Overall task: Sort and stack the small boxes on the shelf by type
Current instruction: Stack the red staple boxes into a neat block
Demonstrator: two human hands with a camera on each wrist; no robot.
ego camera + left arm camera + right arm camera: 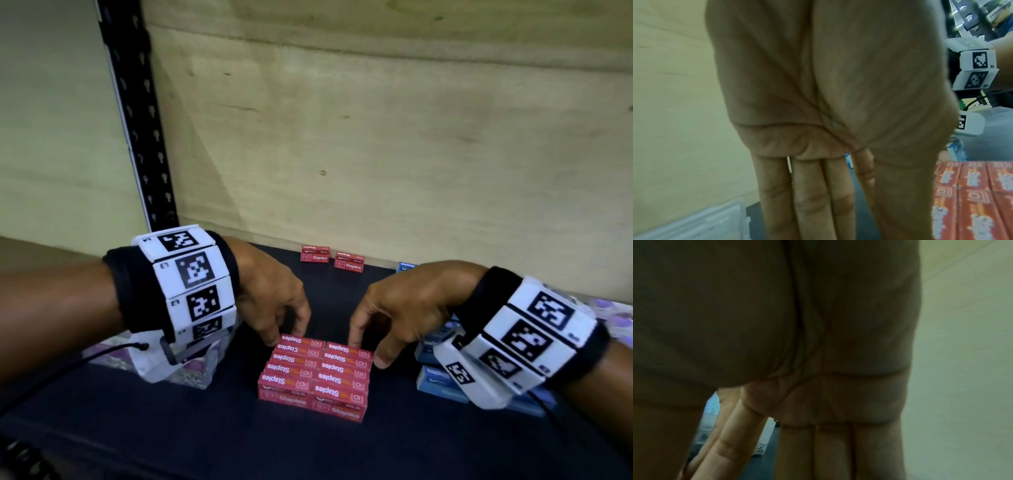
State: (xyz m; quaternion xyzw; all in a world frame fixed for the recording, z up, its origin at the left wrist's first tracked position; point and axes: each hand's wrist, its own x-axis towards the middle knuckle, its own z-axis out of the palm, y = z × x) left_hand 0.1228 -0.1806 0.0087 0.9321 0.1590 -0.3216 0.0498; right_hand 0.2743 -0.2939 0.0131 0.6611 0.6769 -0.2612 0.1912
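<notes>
Dark shelf board (144, 428) with a pale plywood back panel (376, 137) is where you are working, and only your head view takes in the whole layout: a block of red staple boxes (313, 375) packed in two columns at the middle, two more red staple boxes (331, 259) well apart at the back, and blue boxes (435, 377) partly hidden under your right wrist. Your left hand (270, 294) touches the block's far-left corner with its fingertips; your right hand (407, 308) has fingers at the far edge and thumb by the block's right side. Your left wrist view adds straight, close-set fingers (807, 203) with the red boxes beside the thumb. Your right wrist view shows only a dark palm and extended fingers (731, 439), no boxes.
</notes>
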